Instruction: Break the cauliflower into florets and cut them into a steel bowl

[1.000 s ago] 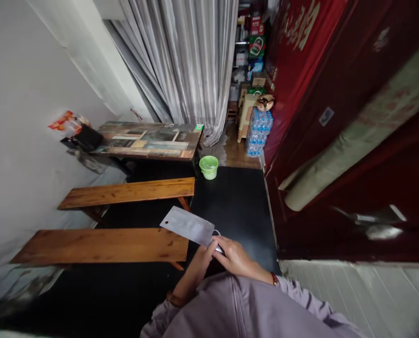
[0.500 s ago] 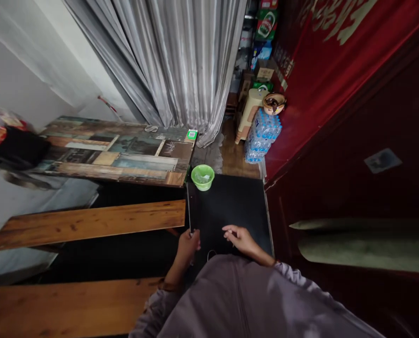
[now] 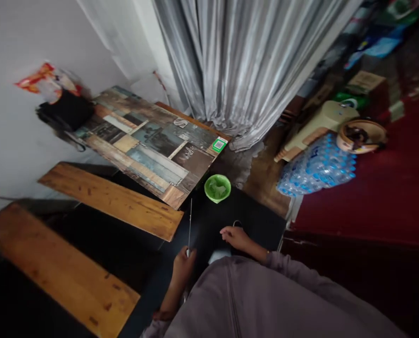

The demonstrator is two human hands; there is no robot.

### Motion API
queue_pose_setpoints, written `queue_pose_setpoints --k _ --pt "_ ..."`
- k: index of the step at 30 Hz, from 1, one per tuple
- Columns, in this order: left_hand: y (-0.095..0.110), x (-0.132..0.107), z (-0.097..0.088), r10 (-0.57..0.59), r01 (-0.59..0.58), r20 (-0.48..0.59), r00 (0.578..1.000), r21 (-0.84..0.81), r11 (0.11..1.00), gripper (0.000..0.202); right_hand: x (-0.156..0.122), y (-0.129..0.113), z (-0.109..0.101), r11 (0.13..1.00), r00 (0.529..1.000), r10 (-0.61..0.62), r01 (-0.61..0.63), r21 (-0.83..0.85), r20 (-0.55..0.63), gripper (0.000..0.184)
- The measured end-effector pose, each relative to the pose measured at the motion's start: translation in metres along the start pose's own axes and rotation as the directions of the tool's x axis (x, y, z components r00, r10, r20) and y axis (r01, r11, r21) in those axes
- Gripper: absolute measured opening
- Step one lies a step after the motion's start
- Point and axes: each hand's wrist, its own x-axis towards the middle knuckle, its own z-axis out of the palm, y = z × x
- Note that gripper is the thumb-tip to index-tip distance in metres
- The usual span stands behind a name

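My left hand (image 3: 183,266) is closed around the lower end of a thin, straight metal rod (image 3: 190,220), which looks like a skewer and points up and away from me. To its right, my right hand (image 3: 236,238) has its fingers curled in a pinch. Whatever lies between those fingers is too small to make out. A thin pale loop (image 3: 237,223) shows just behind this hand. Beyond both hands, a green bowl (image 3: 217,188) with something clear, like plastic film, inside stands on a black surface (image 3: 255,211). Something whitish (image 3: 219,256) lies close to my body.
A patchwork-patterned table (image 3: 149,141) with a green code card (image 3: 219,144) stands ahead left, a black bag (image 3: 66,110) at its far end. Two wooden benches (image 3: 114,199) lie on the left. Packs of water bottles (image 3: 318,164) and a basket (image 3: 362,135) are ahead right, beside a curtain (image 3: 244,61).
The view has turned and tilted, so the table and benches now slant. My left hand still grips the rod. The whitish thing near my body has come into view.
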Motion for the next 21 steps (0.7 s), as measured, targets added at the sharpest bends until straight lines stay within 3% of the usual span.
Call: queue_pose_setpoints --k 3,6,11,16,19,21 --pt "0.048 -0.003 0.026 -0.047 0.046 -0.068 0.997 -0.019 0.999 0.025 0.040 -0.021 -0.065 0.992 0.988 -0.091 0.101 -0.079 0.122 0.024" --pt "0.086 -0.004 0.032 -0.046 0.041 -0.130 0.991 -0.041 0.998 0.025 0.077 -0.055 -0.102 0.981 0.972 -0.164 0.178 -0.075 0.171 0.026" --pt "0.117 0.001 0.024 -0.077 0.026 -0.238 0.968 -0.208 0.978 0.033 0.107 -0.101 -0.109 0.963 0.937 -0.264 0.271 0.002 0.229 0.028" --pt "0.129 0.006 0.021 -0.161 -0.004 -0.308 0.938 -0.474 0.881 0.050 0.110 -0.114 -0.109 0.953 0.880 -0.293 0.299 0.043 0.374 0.032" --pt "0.140 0.011 0.031 -0.266 0.001 -0.374 0.888 -0.577 0.816 0.054 0.135 -0.119 -0.120 0.950 0.832 -0.285 0.311 0.025 0.477 0.035" --pt "0.154 0.017 0.046 -0.356 0.017 -0.423 0.833 -0.624 0.781 0.055 0.160 -0.125 -0.130 0.941 0.778 -0.292 0.338 0.020 0.556 0.037"
